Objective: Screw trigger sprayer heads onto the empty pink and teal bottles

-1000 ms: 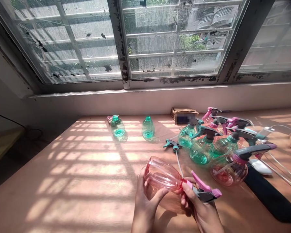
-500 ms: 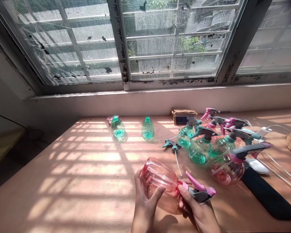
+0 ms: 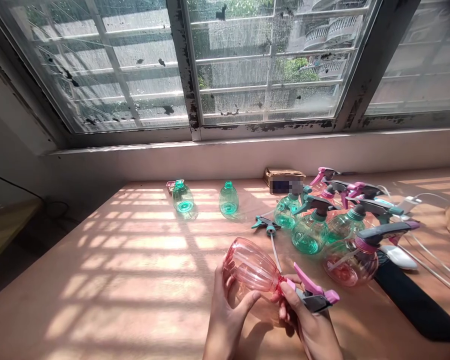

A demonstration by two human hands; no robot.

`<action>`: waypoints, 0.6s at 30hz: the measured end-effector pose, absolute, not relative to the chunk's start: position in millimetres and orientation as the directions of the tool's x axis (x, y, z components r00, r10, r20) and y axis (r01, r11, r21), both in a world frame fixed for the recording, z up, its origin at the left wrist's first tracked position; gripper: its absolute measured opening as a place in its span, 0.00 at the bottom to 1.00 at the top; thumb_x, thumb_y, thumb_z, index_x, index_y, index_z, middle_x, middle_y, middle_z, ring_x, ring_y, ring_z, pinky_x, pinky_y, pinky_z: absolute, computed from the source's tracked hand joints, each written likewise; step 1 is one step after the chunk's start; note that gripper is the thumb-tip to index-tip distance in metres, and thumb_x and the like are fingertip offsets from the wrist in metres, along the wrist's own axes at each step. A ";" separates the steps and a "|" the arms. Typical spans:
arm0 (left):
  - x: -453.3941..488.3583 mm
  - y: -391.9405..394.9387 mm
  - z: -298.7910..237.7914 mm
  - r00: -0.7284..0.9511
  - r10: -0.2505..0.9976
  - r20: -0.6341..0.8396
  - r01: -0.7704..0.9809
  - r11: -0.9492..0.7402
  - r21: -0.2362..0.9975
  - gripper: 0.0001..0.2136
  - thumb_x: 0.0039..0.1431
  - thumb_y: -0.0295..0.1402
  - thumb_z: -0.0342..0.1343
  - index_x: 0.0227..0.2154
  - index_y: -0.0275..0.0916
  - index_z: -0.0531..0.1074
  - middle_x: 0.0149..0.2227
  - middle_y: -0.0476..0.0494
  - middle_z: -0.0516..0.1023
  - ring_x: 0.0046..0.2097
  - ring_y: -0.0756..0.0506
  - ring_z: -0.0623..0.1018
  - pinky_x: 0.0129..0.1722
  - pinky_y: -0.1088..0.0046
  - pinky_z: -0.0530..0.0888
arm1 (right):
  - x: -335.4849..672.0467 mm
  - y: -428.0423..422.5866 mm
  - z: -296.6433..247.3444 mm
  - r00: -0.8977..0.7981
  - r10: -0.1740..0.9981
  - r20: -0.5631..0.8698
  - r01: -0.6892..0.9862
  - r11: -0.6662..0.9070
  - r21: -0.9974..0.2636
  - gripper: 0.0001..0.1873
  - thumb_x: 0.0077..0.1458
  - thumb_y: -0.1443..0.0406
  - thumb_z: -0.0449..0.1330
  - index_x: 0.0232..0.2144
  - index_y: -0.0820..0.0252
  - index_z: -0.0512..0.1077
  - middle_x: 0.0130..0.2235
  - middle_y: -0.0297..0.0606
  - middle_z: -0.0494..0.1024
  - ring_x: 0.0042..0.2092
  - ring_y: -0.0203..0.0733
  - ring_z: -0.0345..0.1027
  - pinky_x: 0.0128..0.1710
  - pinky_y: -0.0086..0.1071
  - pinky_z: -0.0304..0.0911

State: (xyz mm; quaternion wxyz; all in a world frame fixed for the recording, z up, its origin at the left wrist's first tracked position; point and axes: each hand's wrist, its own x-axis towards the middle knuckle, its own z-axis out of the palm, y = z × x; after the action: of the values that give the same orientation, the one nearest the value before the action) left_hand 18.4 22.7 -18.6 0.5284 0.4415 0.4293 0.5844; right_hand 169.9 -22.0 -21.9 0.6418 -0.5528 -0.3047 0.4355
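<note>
A clear pink spray bottle [image 3: 253,265] is tilted on its side above the table, its neck pointing right. My left hand [image 3: 228,305] cups its base end, fingers along the far side and thumb near the body. At the neck, my right hand [image 3: 303,310] pinches the collar of the pink and grey trigger sprayer [image 3: 315,292], which sits on the bottle. Part of the collar is hidden by my right fingers. Beyond the bottle lies a loose teal trigger sprayer [image 3: 268,226] with its white tube toward my hands.
Two green bottles without sprayers, one [image 3: 183,197] left and another [image 3: 228,199] beside it, stand farther back. Several bottles with sprayers, including a pink one [image 3: 350,265], crowd the right side near a black pouch [image 3: 416,295], cables and a cardboard box [image 3: 285,174].
Both hands have shifted slightly right with the pink bottle, and its base end has risen a little. My left thumb shows farther from the bottle's body. The other bottles have stayed put.
</note>
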 end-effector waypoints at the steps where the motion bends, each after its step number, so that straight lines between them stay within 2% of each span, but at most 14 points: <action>1: 18.7 22.1 -18.3 -0.050 0.996 0.070 -0.235 -0.080 0.969 0.38 0.46 0.40 0.76 0.61 0.49 0.69 0.64 0.38 0.76 0.65 0.34 0.75 0.65 0.57 0.70 | 169.9 -22.1 -22.1 0.424 0.900 -0.100 -0.234 0.002 -0.972 0.26 0.49 0.42 0.73 0.35 0.56 0.80 0.22 0.33 0.80 0.18 0.38 0.65 0.16 0.29 0.58; 7: 18.6 19.5 -14.2 -0.094 0.995 0.018 -0.257 -0.042 0.966 0.34 0.50 0.48 0.74 0.57 0.45 0.68 0.61 0.35 0.77 0.61 0.34 0.78 0.65 0.54 0.69 | 166.4 -21.7 -24.6 0.412 0.900 -0.142 -0.336 0.005 -0.942 0.25 0.51 0.44 0.73 0.37 0.56 0.80 0.23 0.32 0.80 0.17 0.34 0.60 0.15 0.28 0.52; 12: 16.9 21.0 -15.1 -0.131 0.991 -0.003 -0.225 -0.027 0.974 0.32 0.49 0.50 0.74 0.53 0.45 0.69 0.58 0.36 0.79 0.61 0.34 0.78 0.64 0.55 0.69 | 165.0 -21.9 -23.3 0.406 0.901 -0.152 -0.334 -0.009 -0.942 0.25 0.52 0.42 0.72 0.34 0.57 0.80 0.22 0.33 0.79 0.17 0.33 0.61 0.15 0.27 0.52; 18: 16.3 21.1 -15.0 -0.103 0.995 -0.012 -0.230 -0.012 0.973 0.31 0.51 0.49 0.73 0.54 0.45 0.69 0.57 0.36 0.79 0.59 0.35 0.79 0.62 0.56 0.72 | 167.1 -21.6 -26.5 0.398 0.908 -0.134 -0.294 -0.012 -0.956 0.24 0.53 0.42 0.70 0.29 0.56 0.79 0.23 0.34 0.79 0.16 0.33 0.61 0.16 0.29 0.54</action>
State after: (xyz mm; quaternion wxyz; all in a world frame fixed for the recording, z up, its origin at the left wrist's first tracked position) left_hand 16.3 21.1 -15.0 0.5280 0.4118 0.4641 0.5799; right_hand 167.1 -21.6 -26.5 0.6418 -0.5358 -0.2863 0.4679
